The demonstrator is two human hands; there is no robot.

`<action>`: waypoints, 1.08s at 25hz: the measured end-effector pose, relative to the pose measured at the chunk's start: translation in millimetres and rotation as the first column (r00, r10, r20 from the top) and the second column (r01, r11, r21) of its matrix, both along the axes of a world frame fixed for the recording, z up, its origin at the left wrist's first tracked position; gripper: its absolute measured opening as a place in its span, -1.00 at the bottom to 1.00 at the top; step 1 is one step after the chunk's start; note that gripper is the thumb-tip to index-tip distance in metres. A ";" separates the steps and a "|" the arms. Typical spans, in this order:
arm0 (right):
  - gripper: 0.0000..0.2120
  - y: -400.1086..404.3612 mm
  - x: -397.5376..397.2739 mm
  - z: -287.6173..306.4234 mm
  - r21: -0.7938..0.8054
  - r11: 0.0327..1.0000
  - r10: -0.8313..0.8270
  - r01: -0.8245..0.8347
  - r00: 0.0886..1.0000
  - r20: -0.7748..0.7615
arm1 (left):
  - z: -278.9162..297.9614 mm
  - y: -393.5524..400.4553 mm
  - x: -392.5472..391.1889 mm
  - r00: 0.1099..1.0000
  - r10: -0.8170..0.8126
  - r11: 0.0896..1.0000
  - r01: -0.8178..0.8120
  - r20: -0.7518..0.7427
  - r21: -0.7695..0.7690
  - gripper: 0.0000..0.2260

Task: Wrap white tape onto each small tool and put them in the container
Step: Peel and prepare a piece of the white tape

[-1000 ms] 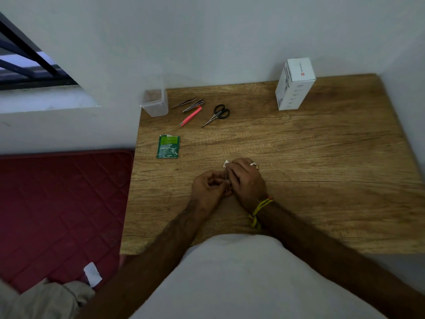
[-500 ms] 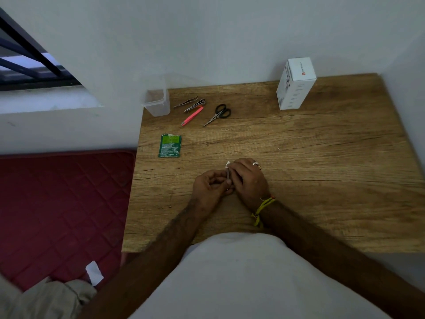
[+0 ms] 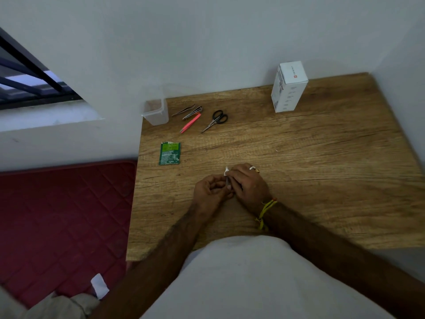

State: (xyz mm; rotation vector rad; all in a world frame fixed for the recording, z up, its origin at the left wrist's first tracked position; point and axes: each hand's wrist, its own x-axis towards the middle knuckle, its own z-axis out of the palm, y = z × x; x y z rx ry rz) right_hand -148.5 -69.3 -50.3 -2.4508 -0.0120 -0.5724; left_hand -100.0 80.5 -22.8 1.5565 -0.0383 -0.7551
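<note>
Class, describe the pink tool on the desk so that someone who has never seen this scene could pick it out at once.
Start at the clear plastic container on the wooden desk's far left corner. Just right of it lies a small cluster of tools. The pink tweezers are the slim angled piece nearest the person, the only coloured one: the metal tweezers and nail clipper beside it are silver, and the scissors have black handles.

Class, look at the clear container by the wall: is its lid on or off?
Off. The clear container stands upright with an open top; no lid shows.
</note>
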 end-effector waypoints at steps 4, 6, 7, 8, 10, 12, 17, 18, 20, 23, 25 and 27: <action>-0.86 -0.5 -1.9 0.4 0.011 0.999 0.030 -0.030 1.000 -0.006 | -2.3 5.7 3.2 0.998 -0.059 0.998 0.059 -0.008 -0.018 -0.71; -0.84 -2.2 -2.9 -0.6 -0.007 0.998 0.055 -0.055 0.999 -0.001 | -4.0 4.7 2.0 0.999 -0.040 0.999 0.039 -0.017 -0.026 -0.72; -0.84 -2.9 -4.1 -1.5 -0.014 0.998 0.065 -0.065 0.998 0.002 | -4.7 3.9 1.1 0.999 -0.028 0.999 0.027 -0.024 -0.035 -0.72; -0.83 -2.9 -5.7 -1.2 -0.011 0.998 0.064 -0.064 0.998 0.004 | -4.9 3.1 0.4 1.000 -0.019 0.999 0.018 -0.025 -0.045 -0.72; -0.83 -2.9 -7.6 1.2 0.005 0.999 0.051 -0.051 0.999 0.015 | -3.8 1.8 0.8 1.000 -0.007 0.998 0.006 -0.015 -0.062 -0.72; -0.83 -2.6 -9.0 1.1 -0.018 0.998 0.068 -0.067 0.997 0.027 | -5.1 0.8 2.4 1.000 -0.007 0.997 0.006 -0.012 -0.078 -0.70; -0.82 -2.2 -12.4 0.2 -0.037 0.998 0.046 -0.045 0.998 0.032 | -5.6 1.5 2.5 0.999 -0.024 0.995 0.022 -0.021 -0.099 -0.67; -0.82 -2.0 -12.1 -0.3 -0.057 0.997 0.059 -0.057 0.998 0.038 | -7.0 1.7 2.5 0.999 -0.026 0.995 0.023 -0.025 -0.101 -0.68; -0.81 -0.2 -12.6 -0.3 -0.069 0.996 0.063 -0.061 0.998 0.020 | -8.1 2.6 2.4 0.999 -0.032 0.995 0.031 -0.018 -0.093 -0.67; -0.80 -0.8 -11.5 1.1 -0.071 0.996 0.054 -0.053 0.998 0.012 | -8.3 3.2 3.8 1.000 -0.031 0.997 0.031 -0.001 -0.071 -0.66; -0.80 -2.0 -13.8 0.1 -0.086 0.993 0.078 -0.076 0.997 0.014 | -6.9 3.2 3.3 0.999 -0.037 0.998 0.038 0.022 -0.053 -0.63; -0.82 -1.6 -14.9 1.9 -0.085 0.994 0.067 -0.065 0.998 0.016 | -3.7 3.0 4.7 0.997 -0.051 0.998 0.054 0.060 -0.040 -0.61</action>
